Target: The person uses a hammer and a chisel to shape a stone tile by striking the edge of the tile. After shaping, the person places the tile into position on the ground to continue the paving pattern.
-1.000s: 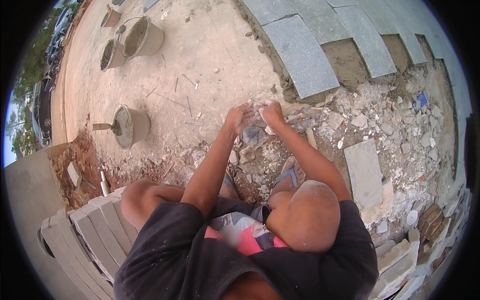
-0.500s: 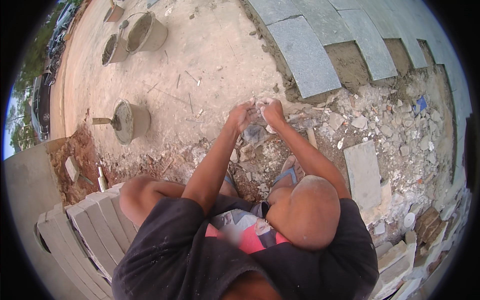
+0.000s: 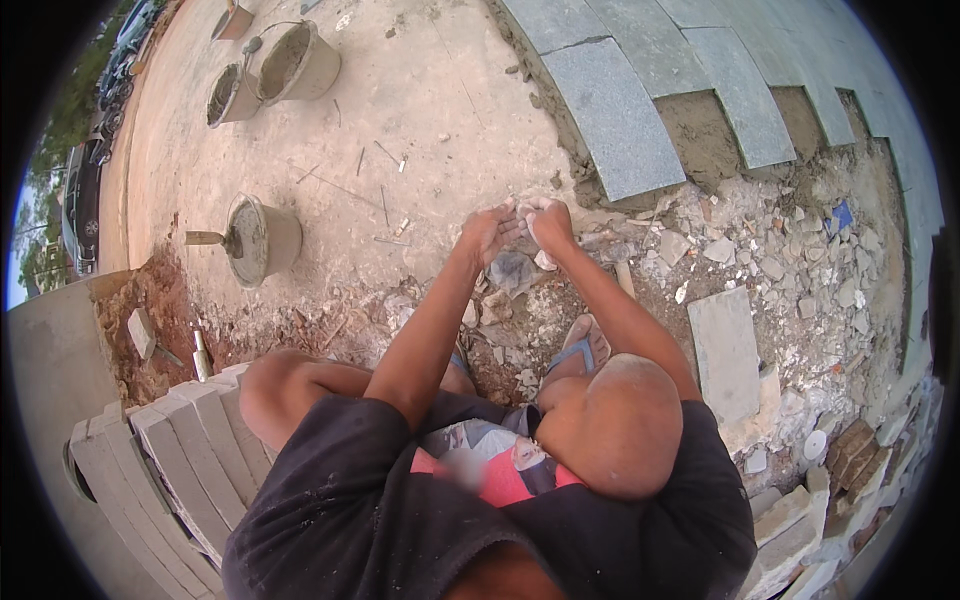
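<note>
My left hand (image 3: 490, 229) and my right hand (image 3: 547, 225) meet at the fingertips in front of my knees, both dusted with white powder. The fingers of each are drawn together in a pinch. Whatever sits between them is too small to make out. Just below the hands lies a greyish lump (image 3: 512, 272), like crumpled clear plastic, beside a pale stone (image 3: 495, 307). Beyond my right hand is the corner of a laid grey paving slab (image 3: 615, 120).
Mortar buckets (image 3: 300, 62) stand far left; a nearer mortar bucket (image 3: 268, 240) has a trowel handle (image 3: 204, 238) jutting out. Rubble (image 3: 775, 262) and a loose slab (image 3: 725, 355) lie right. Stacked slabs (image 3: 165, 450) are near left. A bottle (image 3: 202, 355) stands beside them.
My hands stay together in nearly the same place. The left fingers look slightly straighter against the right hand; nothing else has visibly moved.
</note>
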